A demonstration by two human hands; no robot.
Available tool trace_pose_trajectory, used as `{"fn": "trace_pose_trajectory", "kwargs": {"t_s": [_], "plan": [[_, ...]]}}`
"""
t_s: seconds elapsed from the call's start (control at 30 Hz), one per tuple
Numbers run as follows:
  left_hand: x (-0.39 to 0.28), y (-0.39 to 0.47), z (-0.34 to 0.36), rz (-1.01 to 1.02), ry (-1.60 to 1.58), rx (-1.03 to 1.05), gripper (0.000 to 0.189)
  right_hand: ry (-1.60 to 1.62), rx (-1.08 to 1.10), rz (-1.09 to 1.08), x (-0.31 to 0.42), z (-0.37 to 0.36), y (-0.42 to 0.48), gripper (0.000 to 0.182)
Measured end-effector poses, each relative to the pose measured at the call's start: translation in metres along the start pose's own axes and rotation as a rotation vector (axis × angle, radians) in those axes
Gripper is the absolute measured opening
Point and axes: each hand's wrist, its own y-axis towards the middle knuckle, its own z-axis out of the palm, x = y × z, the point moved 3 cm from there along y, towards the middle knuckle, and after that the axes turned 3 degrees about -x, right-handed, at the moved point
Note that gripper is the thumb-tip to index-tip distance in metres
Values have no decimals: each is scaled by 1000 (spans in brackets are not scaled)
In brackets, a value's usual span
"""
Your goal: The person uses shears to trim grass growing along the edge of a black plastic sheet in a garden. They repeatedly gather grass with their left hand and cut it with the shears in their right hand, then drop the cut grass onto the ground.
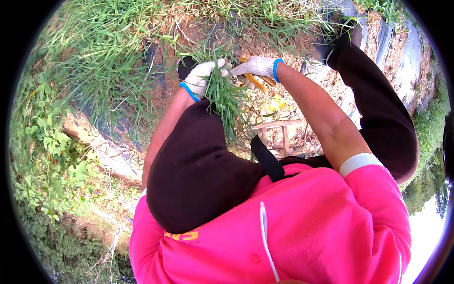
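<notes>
In a white knit glove with a blue cuff, my left hand (204,77) is closed around a bunch of long green grass (224,97), whose blades hang down beside my bent knee. My right hand (255,67), gloved the same way, is just to the right of the bunch. It grips a tool with orange-yellow handles (256,83), which look like those of pruning shears; the handles stick out below the palm. The tool's head is mostly hidden between the two hands, so I cannot tell whether it touches the grass.
Tall grass (106,60) grows ahead and to the left, over dark plastic sheeting (408,60) that also runs along the right. Leafy vines (53,135) spread at the far left. A small wooden frame (278,125) lies on the soil between my legs.
</notes>
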Motion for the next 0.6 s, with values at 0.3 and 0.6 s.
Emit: {"fn": "trace_pose_trajectory", "kwargs": {"t_s": [0.3,0.6], "plan": [[-94,-20,-9,407,-92,109,29,-98,-320,-178,6,-55,-33,42],[-117,-31,-9,691,-64,-77,36,-143,-416,-137,18,-101,-86,53]]}}
